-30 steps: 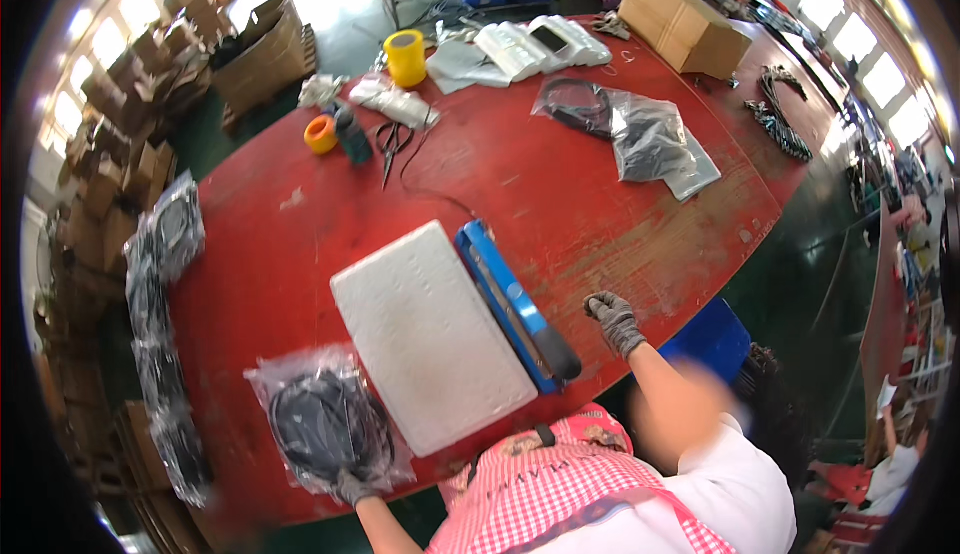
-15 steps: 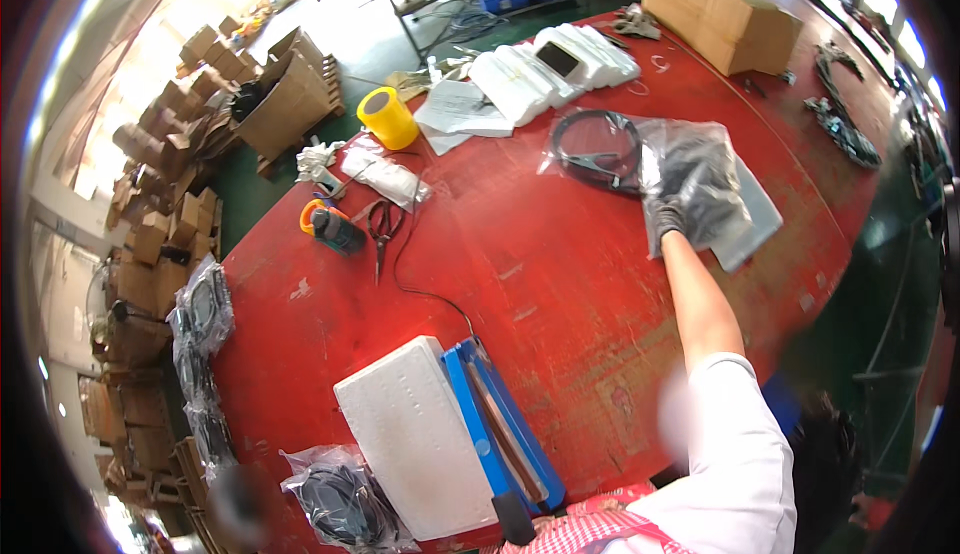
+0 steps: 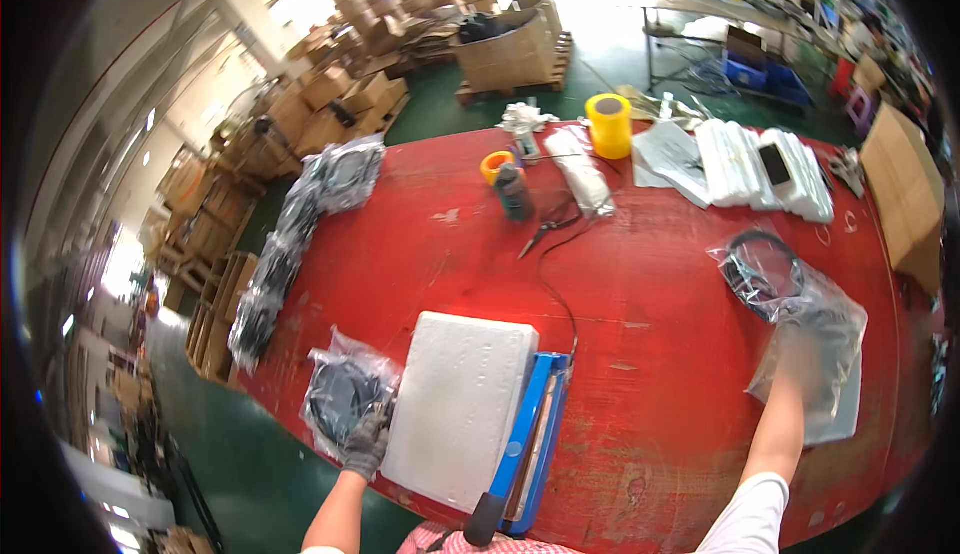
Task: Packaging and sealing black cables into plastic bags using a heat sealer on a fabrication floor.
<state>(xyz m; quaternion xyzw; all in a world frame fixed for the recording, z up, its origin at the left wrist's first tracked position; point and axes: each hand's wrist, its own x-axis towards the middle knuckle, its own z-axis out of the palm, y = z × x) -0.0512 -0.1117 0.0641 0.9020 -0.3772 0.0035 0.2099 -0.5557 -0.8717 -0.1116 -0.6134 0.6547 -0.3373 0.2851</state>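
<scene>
My left hand (image 3: 367,441), in a grey glove, has its fingers closed on the near right edge of a clear bag holding a coiled black cable (image 3: 345,391). This bag lies beside a white foam block (image 3: 462,394). At the right, my right hand (image 3: 797,346) is over a stack of clear plastic bags (image 3: 835,394); its fingers are smeared by motion. Just beyond it lies another coiled black cable (image 3: 762,272) in clear plastic. A blue bag sealer (image 3: 540,444) with a black handle stands against the block's right side.
Bagged cables (image 3: 290,244) line the left table edge. Toward the back are scissors (image 3: 550,229), a dark bottle (image 3: 513,192), orange tape (image 3: 495,166), a yellow roll (image 3: 609,129), white packs (image 3: 740,164) and a phone (image 3: 775,165). A cardboard box (image 3: 905,194) stands far right.
The view has swung left. My left hand has come into view at the bagged cable beside the foam block. My right hand is still at the plastic bags.
</scene>
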